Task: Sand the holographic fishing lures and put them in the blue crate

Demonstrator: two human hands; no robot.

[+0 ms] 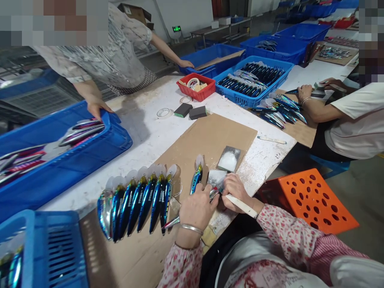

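Left hand [196, 208] fingers pinching silver lure [192, 210]; right hand [237, 192] fingers gripping white stick [241, 205] at its tip. Risk: lure twisting in grip, stick slipping, marring finish.

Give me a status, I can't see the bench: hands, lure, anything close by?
Left hand grips a lure. Right hand holds a white stick at it. Row of blue lures just left.

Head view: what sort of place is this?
Probably a fishing-lure factory's assembly or finishing bench: rows of lures on cardboard, blue crates filled with more, and several people working along one long table.
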